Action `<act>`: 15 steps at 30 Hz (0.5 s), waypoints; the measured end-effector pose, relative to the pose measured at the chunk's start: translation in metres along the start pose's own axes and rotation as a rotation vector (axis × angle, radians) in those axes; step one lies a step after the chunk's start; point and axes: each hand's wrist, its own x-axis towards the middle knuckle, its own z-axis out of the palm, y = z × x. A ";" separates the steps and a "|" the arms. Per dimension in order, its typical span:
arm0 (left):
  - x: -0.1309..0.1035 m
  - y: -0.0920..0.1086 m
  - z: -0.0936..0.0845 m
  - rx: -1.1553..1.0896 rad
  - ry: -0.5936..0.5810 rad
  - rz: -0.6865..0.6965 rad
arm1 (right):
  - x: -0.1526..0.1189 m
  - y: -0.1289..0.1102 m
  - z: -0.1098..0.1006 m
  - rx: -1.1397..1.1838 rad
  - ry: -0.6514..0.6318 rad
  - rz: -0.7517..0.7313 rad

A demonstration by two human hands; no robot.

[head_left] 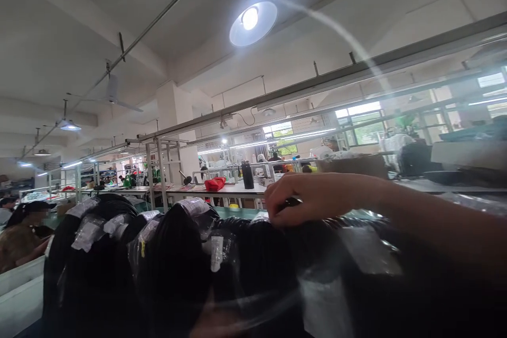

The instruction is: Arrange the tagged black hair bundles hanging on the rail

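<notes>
A row of black bundles (174, 264) wrapped in clear plastic with white labels fills the foreground, packed side by side. My right hand (312, 196) reaches in from the right and rests on top of a black bundle (269, 259) near the middle. Its fingertips are pinched on a small dark part at that bundle's top. A blurred skin-toned shape (216, 323) at the bottom edge, behind clear film, may be my left hand; its state is unreadable. My right forearm lies across the bundles on the right.
Behind the bundles stand long workbenches under metal frames with strip lights. On the nearest bench (237, 189) are a red bag (215, 184) and a black bottle (247, 175). A seated person (24, 227) works at the left beside a white bin (19, 290).
</notes>
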 end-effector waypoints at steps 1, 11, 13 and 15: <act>0.001 0.000 -0.001 -0.006 0.010 -0.007 | -0.001 -0.002 -0.001 0.004 -0.009 -0.005; -0.009 0.001 0.002 -0.112 0.196 -0.103 | -0.011 -0.009 0.000 -0.002 -0.064 0.003; -0.013 0.004 0.010 -0.107 0.250 -0.105 | -0.012 -0.002 0.002 0.025 -0.041 -0.029; -0.014 0.008 0.017 -0.101 0.278 -0.085 | -0.012 0.004 0.005 0.036 -0.037 -0.028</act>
